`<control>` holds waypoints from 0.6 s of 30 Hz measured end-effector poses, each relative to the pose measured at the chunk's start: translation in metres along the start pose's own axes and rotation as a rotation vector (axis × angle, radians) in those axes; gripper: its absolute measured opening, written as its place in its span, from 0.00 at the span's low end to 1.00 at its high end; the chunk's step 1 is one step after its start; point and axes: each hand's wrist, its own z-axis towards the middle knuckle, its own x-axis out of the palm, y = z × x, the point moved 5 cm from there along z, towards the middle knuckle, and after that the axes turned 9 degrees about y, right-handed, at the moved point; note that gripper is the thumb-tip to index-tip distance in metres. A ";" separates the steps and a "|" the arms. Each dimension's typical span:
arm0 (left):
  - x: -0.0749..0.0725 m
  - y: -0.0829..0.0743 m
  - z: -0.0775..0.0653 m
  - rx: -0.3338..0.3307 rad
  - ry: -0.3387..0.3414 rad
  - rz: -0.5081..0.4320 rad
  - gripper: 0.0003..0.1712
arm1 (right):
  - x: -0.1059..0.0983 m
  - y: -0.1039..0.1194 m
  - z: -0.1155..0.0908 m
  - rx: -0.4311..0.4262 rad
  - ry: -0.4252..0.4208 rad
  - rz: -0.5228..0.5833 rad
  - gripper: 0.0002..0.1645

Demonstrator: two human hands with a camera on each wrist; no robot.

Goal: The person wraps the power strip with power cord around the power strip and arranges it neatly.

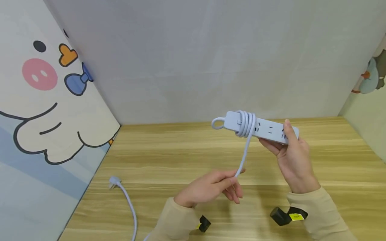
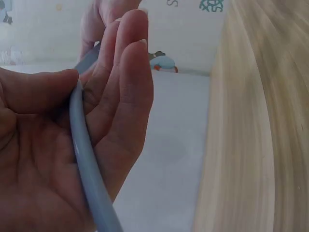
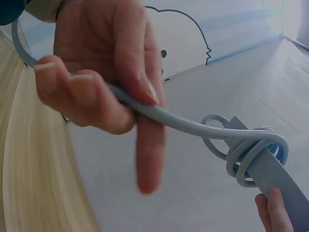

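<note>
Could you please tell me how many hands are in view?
2: the left hand, at the head view's lower middle, pinches the cable; the right hand, farther right, grips the power strip.

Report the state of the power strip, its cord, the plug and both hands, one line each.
Power strip: held up, visible sockets vacant.
Cord: partly wound around one end of the strip, the rest unwound.
Plug: not plugged into anything.
Left hand: pinching the cord.
Right hand: gripping the strip's other end.

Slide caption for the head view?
Left hand pinches the cord wrapped around a power strip held in the right hand.
</note>
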 end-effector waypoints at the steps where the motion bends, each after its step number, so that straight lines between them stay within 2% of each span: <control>1: -0.003 0.004 0.001 -0.009 -0.015 -0.038 0.24 | 0.001 0.001 -0.001 0.016 0.011 0.029 0.15; 5: -0.016 0.016 0.000 -0.050 -0.067 -0.098 0.22 | 0.008 0.003 -0.003 0.059 0.046 0.081 0.14; 10: -0.028 0.027 -0.005 -0.090 -0.109 -0.134 0.24 | 0.018 0.003 -0.008 0.115 0.090 0.127 0.16; 13: -0.032 0.033 -0.006 -0.099 -0.127 -0.158 0.24 | 0.022 0.002 -0.011 0.140 0.102 0.162 0.17; 18: -0.033 0.039 -0.002 -0.093 -0.141 -0.165 0.27 | 0.026 -0.002 -0.016 0.169 0.109 0.286 0.17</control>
